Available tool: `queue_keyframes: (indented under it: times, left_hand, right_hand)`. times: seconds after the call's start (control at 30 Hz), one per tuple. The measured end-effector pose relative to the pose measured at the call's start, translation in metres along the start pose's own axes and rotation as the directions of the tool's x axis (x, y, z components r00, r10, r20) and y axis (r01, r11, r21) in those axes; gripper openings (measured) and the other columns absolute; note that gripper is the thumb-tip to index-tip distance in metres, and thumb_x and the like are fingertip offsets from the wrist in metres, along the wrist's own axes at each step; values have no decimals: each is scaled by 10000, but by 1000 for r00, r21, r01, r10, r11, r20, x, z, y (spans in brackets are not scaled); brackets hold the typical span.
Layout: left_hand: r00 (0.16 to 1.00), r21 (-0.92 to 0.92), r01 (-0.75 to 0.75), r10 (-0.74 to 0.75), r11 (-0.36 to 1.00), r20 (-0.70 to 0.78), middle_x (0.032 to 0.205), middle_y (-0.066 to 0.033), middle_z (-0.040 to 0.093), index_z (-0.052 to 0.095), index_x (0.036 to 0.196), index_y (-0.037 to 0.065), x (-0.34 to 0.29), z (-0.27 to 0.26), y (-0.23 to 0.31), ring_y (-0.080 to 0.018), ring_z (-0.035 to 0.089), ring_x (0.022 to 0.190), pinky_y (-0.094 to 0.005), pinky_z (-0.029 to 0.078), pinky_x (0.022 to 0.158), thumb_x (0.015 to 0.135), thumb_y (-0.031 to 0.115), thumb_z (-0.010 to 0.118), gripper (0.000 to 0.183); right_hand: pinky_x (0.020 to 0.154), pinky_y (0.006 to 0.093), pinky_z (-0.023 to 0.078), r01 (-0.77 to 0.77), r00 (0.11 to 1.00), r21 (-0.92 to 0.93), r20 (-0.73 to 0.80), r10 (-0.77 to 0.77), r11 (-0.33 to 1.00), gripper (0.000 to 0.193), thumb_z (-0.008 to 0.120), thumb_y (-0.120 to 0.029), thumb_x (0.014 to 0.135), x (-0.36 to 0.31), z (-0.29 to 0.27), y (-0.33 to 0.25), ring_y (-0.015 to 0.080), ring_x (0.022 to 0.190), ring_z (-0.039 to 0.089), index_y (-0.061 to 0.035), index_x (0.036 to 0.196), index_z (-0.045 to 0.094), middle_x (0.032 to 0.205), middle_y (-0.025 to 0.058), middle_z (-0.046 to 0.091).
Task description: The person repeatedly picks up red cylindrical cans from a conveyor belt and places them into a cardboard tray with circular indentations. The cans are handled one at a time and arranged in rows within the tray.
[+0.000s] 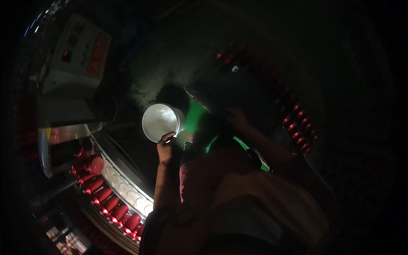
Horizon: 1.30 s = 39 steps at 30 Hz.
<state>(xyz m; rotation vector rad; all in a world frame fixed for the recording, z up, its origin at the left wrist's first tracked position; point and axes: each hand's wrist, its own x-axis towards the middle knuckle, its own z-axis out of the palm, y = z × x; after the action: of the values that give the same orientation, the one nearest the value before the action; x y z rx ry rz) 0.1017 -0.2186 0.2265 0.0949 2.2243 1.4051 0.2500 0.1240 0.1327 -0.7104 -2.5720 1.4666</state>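
Note:
A white plastic tub [159,121], round and open at the top, is left of the middle with its mouth facing me. My left hand [166,148] is closed on its near right rim, the thumb and fingers at the edge. Inside, the tub looks bare where light falls on it. Just right of it shows a bright green surface [194,115], partly in shadow. My right hand [238,118] reaches over a dark flat surface [238,91] right of the green. It is so dim that its fingers and anything in them cannot be made out.
At the lower left, a row of red cup-shaped pieces [111,204] lines a brightly lit curved strip [123,187]. A pale control box [78,51] with an orange label stands at the upper left. More shiny red pieces [297,123] curve along the right. Much else is dark.

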Motion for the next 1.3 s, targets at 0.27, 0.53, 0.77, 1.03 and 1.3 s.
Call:
queue_keyframes:
  times: [0.27,0.53,0.77,1.03,1.3]
  left_hand:
    - [849,256,-321,157,912,504,1140,-90,646,641,1205,111,142,196,20,-214,634,949,-331,492,836,814,81,682,394]
    - [716,449,-697,512,559,475,1309,-178,539,605,1242,121,343,378,23,-361,504,1214,-425,395,1046,715,84,735,543]
    - [705,610,-693,539,385,462,1427,-215,404,620,1248,259,436,469,8,-419,432,1255,-478,383,1038,695,86,746,593]
    - [671,516,-724,640,457,375,1407,-229,407,612,1260,314,447,470,-19,-403,423,1278,-484,374,1039,690,63,768,641]
    - [672,444,-741,568,504,475,1285,-201,503,654,1212,274,416,430,-12,-377,485,1189,-436,413,1018,625,70,805,639]
  right_hand:
    - [812,390,532,-351,851,101,-381,362,931,339,643,-32,716,-58,-73,117,344,906,666,-52,1052,690,971,165,696]
    - [1023,452,344,-810,436,-168,-814,385,561,554,746,-232,722,-113,-51,252,344,1183,496,-231,1261,617,1119,162,614]
    - [1096,494,266,-763,352,112,-755,553,637,715,712,-116,812,-121,-12,295,457,1334,318,-337,1434,435,1448,307,314]
    - [1076,397,296,-789,235,131,-838,493,600,588,645,-96,879,-93,2,301,373,1270,372,-254,1421,479,1469,259,292]
    - [1113,433,226,-716,276,281,-727,629,639,650,658,-109,825,-114,-10,296,357,1239,431,-190,1435,447,1407,158,481]
